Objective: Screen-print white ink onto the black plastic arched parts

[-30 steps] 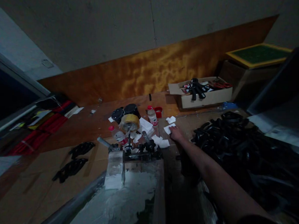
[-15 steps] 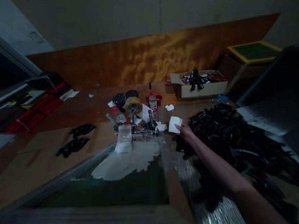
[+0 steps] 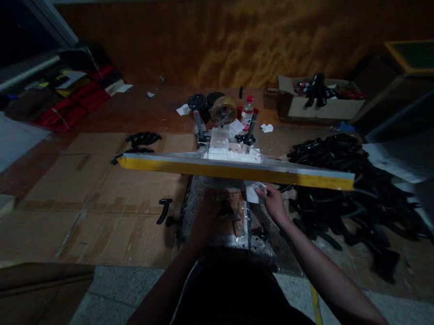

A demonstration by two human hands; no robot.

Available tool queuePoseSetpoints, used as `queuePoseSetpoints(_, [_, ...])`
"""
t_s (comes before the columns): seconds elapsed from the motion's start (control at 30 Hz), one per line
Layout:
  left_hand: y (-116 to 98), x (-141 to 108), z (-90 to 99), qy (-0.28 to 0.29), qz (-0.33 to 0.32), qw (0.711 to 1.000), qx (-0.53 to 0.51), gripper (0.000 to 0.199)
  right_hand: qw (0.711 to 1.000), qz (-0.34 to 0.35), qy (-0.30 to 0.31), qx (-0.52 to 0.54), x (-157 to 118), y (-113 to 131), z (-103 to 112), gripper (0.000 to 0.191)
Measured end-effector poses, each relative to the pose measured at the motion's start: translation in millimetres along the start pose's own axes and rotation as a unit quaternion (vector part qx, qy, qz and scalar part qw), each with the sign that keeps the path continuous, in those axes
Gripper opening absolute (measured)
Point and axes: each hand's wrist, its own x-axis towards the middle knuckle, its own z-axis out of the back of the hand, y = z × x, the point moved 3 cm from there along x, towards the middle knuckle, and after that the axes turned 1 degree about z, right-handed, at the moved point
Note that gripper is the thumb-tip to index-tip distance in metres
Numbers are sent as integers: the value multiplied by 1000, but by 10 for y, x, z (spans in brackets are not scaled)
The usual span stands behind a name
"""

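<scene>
My right hand (image 3: pixel 273 201) pinches a folded white paper or cloth (image 3: pixel 253 193) by its right edge, just below the raised frame. My left hand (image 3: pixel 207 212) is in deep shadow over the board (image 3: pixel 237 207) in front of me. Its fingers lie close to a small dark piece (image 3: pixel 225 208), and whether they grip it is too dark to see. A long frame with a yellow front edge (image 3: pixel 235 173) stands tilted up across the view. Behind it are hinge clamps (image 3: pixel 245 138) and a white-smeared area (image 3: pixel 234 154).
A heap of black plastic parts (image 3: pixel 333 161) lies to the right. On cardboard (image 3: pixel 105 187) at left are a black T-shaped piece (image 3: pixel 163 210) and other black parts (image 3: pixel 143 138). Behind stand a tape roll (image 3: pixel 224 110), a red-capped bottle (image 3: pixel 247 113) and an open carton (image 3: pixel 323 109).
The frame, lying flat before, has swung up and now shows its yellow edge. My right hand has come nearer with the white piece. My left hand has entered the view, which now looks further down.
</scene>
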Motion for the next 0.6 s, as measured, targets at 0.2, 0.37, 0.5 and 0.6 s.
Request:
queuePoseSetpoints(0.2, [88,95,-51,3,30,999,19,35,997,53,-8,-51,-149,330,-458,35])
queuePoseSetpoints(0.37, [91,211,-64,-2,1,999,36,36,987,75,110,-86,-161,395,-788,22])
queuePoseSetpoints(0.5, [45,223,-17,0,-2,999,42,30,973,49,195,-114,-71,313,-944,19])
queuePoseSetpoints(0.6, [25,216,11,9,-1,998,55,32,973,28,197,-115,36,255,-1014,31])
